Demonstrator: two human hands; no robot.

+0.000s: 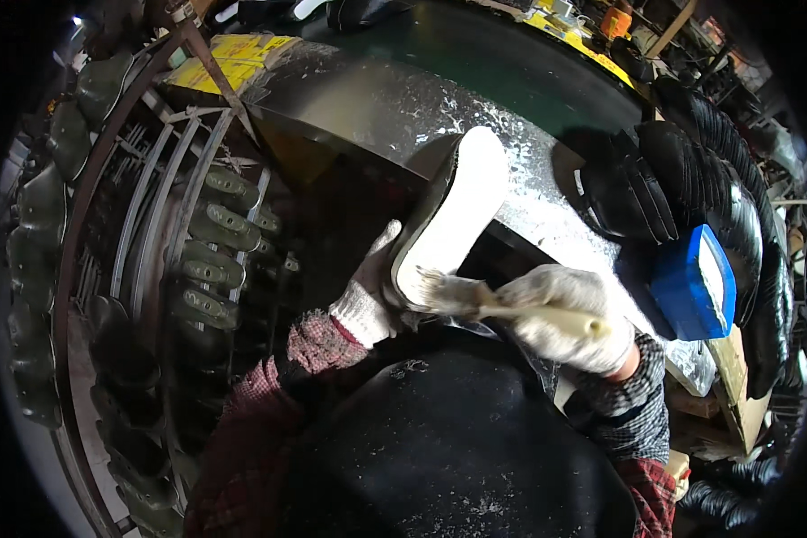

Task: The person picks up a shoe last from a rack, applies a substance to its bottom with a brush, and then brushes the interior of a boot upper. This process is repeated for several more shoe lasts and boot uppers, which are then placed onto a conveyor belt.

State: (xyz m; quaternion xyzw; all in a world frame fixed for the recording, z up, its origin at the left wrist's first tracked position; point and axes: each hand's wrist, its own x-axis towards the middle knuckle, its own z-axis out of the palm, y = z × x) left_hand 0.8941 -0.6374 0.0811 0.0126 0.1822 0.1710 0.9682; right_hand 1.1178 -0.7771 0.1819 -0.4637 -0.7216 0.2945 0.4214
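A shoe (458,202) with dark sides is held tilted, its white-coated underside facing up. My left hand (368,287), in a whitish knit glove, grips it around the near, narrower end; the fingers beneath are partly hidden. My right hand (569,318), gloved the same way, is closed around the pale handle of a brush (457,294). The brush's whitish bristles touch the underside at its near end. To the right of my right hand stands a blue container (693,287) with white material inside.
White-splattered bench surface (386,103) lies beyond the shoe, with a dark green strip behind it. Stacked black curved pieces (690,170) fill the right. On the left, a metal rack (166,197) holds several dark shoe-shaped pieces (211,264). Yellow sheets (229,65) lie at the back left.
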